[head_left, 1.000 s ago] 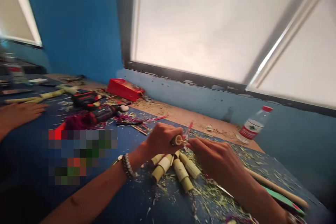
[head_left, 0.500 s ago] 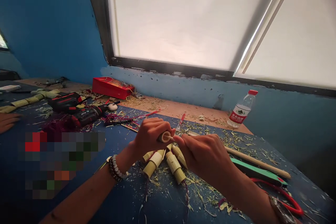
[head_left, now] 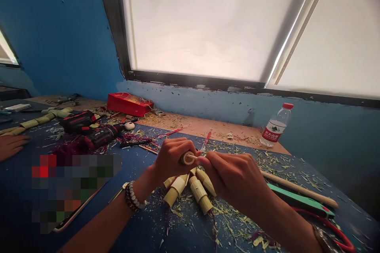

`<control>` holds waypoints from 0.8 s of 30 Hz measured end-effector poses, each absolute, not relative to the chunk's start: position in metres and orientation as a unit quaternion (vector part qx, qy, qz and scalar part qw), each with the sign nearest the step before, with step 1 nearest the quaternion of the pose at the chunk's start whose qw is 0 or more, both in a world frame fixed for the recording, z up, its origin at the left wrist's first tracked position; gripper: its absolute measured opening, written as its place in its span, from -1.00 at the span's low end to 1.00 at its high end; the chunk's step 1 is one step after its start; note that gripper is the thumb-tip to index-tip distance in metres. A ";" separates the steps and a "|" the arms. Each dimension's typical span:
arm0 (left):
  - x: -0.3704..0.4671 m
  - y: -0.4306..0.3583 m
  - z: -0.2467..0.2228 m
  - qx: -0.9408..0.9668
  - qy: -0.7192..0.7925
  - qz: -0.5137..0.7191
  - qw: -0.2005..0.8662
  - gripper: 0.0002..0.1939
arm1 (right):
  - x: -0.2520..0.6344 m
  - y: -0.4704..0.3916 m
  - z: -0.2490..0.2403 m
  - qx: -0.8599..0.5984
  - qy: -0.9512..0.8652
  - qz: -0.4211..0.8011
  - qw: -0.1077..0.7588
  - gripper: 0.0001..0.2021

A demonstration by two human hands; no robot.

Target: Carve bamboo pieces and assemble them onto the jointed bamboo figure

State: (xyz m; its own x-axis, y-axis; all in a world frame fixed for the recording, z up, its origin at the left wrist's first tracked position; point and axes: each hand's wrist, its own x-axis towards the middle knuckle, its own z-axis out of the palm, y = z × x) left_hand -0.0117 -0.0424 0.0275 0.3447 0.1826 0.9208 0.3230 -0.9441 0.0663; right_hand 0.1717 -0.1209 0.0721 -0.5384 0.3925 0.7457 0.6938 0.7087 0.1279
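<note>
My left hand (head_left: pixel 175 156) is wrapped round a short bamboo tube (head_left: pixel 188 158), its open end facing me. A thin pale stick (head_left: pixel 193 157) sits at the tube's mouth, and my right hand (head_left: pixel 230 170) pinches its outer end. Most of what lies inside the right fist is hidden. Just below the hands, several jointed bamboo pieces (head_left: pixel 199 194) strung on purple cord lie on the blue table. Bamboo shavings (head_left: pixel 234 221) are scattered around them.
A cordless drill (head_left: pixel 102 136) and a red box (head_left: pixel 130 104) are at the back left. A water bottle (head_left: pixel 276 125) stands at the back right. A wooden rod (head_left: pixel 308 191), a green-handled tool (head_left: pixel 299 199) and red handles (head_left: pixel 341 235) lie right. Another person's hand (head_left: pixel 12 146) rests far left.
The view has shifted slightly, so the surroundings appear a little lower and further right. Both hands keep their hold on the tube and stick.
</note>
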 end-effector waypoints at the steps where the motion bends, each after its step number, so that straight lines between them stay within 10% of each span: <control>1: -0.011 -0.043 0.028 -0.819 -0.150 -0.552 0.056 -0.73 | 0.171 -0.121 0.071 -0.318 -0.854 -0.201 0.359 -0.57; 24: -0.010 -0.044 0.014 -0.865 -0.250 -0.421 0.111 -0.71 | 0.174 -0.114 0.057 -0.237 -0.888 -0.226 0.324 -0.71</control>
